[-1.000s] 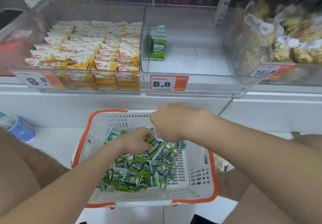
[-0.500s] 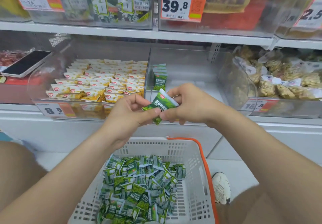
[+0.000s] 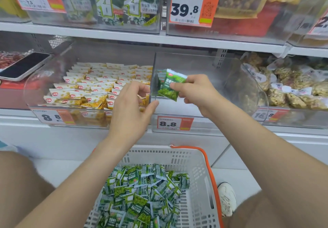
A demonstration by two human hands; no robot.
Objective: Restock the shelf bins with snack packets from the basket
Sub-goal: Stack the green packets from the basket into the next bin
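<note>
item: green snack packet (image 3: pixel 170 86) | place: centre frame, at mouth of near-empty clear bin (image 3: pixel 202 125) tagged 8.8 | right hand (image 3: pixel 197 92): grip pinching packet edge, label outward, likely to line it up with shelved green row (image 3: pixel 160 77) | left hand (image 3: pixel 131 108): grip spread, empty, beside divider | stock: basket (image 3: pixel 159 150), lower centre, heaped.

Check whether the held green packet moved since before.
Yes. The green packet, in the right hand, rose from the clear bin's front edge to beside its stacked packets.

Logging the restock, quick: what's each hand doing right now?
Left hand: open, holding nothing.
Right hand: pinching a green snack packet.
</note>
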